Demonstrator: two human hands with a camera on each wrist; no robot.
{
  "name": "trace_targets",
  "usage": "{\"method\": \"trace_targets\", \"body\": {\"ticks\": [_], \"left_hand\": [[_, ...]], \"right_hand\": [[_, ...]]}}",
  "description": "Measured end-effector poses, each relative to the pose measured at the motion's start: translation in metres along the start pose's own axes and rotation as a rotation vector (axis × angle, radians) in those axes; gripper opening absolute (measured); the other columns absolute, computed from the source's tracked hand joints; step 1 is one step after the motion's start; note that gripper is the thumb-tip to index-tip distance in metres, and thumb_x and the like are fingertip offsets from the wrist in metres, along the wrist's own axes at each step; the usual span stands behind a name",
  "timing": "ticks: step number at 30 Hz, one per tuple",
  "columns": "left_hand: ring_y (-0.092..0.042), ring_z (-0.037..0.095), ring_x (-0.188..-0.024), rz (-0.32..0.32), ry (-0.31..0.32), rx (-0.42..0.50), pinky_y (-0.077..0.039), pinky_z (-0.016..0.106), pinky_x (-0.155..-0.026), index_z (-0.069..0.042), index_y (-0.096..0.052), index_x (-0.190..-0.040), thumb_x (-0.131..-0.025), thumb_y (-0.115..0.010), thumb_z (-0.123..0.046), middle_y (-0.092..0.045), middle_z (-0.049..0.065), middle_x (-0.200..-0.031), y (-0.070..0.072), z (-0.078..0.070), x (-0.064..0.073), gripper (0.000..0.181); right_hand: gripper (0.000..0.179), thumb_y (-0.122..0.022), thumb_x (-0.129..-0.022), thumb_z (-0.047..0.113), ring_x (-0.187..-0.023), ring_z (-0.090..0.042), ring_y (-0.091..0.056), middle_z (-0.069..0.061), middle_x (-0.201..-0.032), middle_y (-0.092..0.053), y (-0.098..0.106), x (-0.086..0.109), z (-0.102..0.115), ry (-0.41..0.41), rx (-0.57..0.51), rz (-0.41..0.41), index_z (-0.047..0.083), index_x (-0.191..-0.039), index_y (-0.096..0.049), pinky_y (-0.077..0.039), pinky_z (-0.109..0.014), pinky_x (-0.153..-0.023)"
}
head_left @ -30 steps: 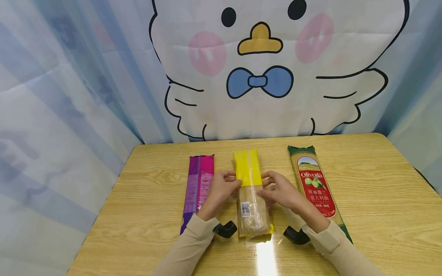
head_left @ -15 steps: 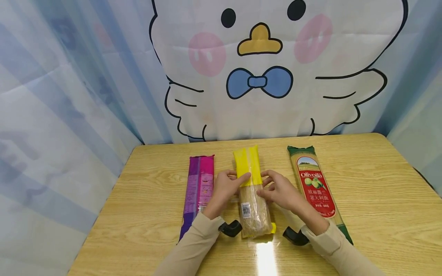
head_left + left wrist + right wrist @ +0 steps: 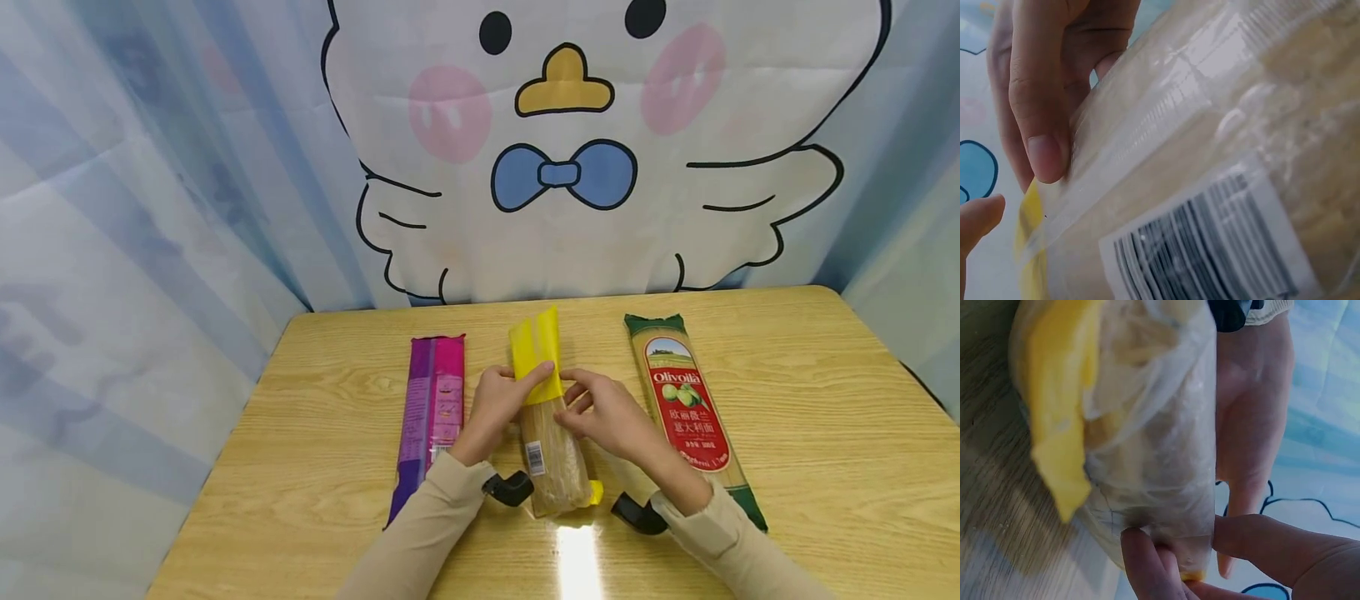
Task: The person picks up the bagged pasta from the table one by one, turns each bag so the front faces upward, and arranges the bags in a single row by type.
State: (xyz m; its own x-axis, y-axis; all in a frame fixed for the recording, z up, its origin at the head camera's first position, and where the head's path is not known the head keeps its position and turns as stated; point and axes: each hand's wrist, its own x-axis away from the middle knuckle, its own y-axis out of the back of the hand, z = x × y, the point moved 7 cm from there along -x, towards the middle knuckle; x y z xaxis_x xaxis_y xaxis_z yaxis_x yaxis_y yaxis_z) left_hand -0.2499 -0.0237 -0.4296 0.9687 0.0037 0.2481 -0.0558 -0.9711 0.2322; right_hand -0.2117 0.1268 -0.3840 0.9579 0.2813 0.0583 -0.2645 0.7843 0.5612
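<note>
A packet of dried noodles (image 3: 553,467), yellow at the far end and clear below with a white barcode label (image 3: 1204,244), is tilted over the table between both hands. My left hand (image 3: 500,408) grips its left side near the yellow part, thumb laid across the front. At the right edge, my right hand (image 3: 603,412) pinches the packet with thumb and fingers, just below the yellow band. In the right wrist view the thumb (image 3: 1260,540) and fingertips meet the wrapper on two sides. A loose yellow flap (image 3: 1063,425) hangs from the packet's near end.
A purple and pink packet (image 3: 431,417) lies left of the hands, partly behind the left forearm. To the right lies a green-ended Olivoilà pasta packet (image 3: 686,400). The wooden table (image 3: 832,417) ends at a printed curtain (image 3: 562,250).
The noodle packet has tilted, its yellow end rising and its face turning. My left hand has shifted right and its thumb farther across the yellow part. The right hand stays at the right edge.
</note>
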Motion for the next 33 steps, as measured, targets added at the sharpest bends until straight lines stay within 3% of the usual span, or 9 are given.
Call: {"method": "trace_targets", "body": {"ticks": [5,12,17,27,33], "left_hand": [[-0.064,0.022,-0.086,0.023,0.010,0.045,-0.058,0.033,-0.069,0.002,-0.058,-0.111,-0.075,-0.079,-0.060,-0.062,0.014,-0.105,-0.004,0.002,0.000,0.075],[-0.066,0.018,-0.076,0.051,0.018,0.111,-0.060,0.035,-0.065,0.000,-0.066,-0.099,-0.077,-0.080,-0.050,-0.068,0.011,-0.094,-0.008,0.004,-0.002,0.056],[-0.069,0.019,-0.081,0.072,0.017,0.158,-0.062,0.037,-0.071,0.003,-0.069,-0.103,-0.081,-0.078,-0.039,-0.071,0.014,-0.099,-0.007,0.007,-0.004,0.048],[-0.069,0.022,-0.086,0.080,0.024,0.209,-0.061,0.038,-0.076,0.006,-0.063,-0.113,-0.081,-0.077,-0.037,-0.068,0.017,-0.105,-0.003,0.006,-0.005,0.055],[-0.070,0.026,-0.092,0.103,0.034,0.222,-0.061,0.040,-0.079,0.006,-0.058,-0.121,-0.082,-0.076,-0.038,-0.066,0.020,-0.111,-0.001,0.005,-0.004,0.062]], "right_hand": [[0.058,-0.072,-0.088,0.008,-0.086,-0.020,-0.067,-0.013,-0.100,-0.067,0.000,0.002,0.005,0.022,0.070,-0.012,-0.009,-0.139,-0.049,-0.058,-0.029,-0.065],[0.053,-0.073,-0.088,0.011,-0.084,-0.017,-0.064,-0.006,-0.092,-0.066,-0.001,0.005,0.013,0.059,0.120,-0.002,-0.008,-0.134,-0.054,-0.055,-0.029,-0.068],[0.056,-0.072,-0.090,0.016,-0.090,-0.020,-0.066,-0.007,-0.096,-0.067,-0.002,0.006,0.010,0.074,0.084,0.019,-0.010,-0.136,-0.051,-0.057,-0.030,-0.072],[0.052,-0.072,-0.092,0.020,-0.098,-0.025,-0.067,-0.012,-0.110,-0.067,0.005,0.008,0.000,0.089,0.020,0.013,-0.005,-0.134,-0.053,-0.059,-0.036,-0.077],[0.056,-0.069,-0.094,0.024,-0.104,-0.029,-0.065,-0.020,-0.120,-0.062,0.007,0.007,-0.010,0.029,-0.102,0.036,-0.005,-0.137,-0.048,-0.061,-0.037,-0.078]]}}
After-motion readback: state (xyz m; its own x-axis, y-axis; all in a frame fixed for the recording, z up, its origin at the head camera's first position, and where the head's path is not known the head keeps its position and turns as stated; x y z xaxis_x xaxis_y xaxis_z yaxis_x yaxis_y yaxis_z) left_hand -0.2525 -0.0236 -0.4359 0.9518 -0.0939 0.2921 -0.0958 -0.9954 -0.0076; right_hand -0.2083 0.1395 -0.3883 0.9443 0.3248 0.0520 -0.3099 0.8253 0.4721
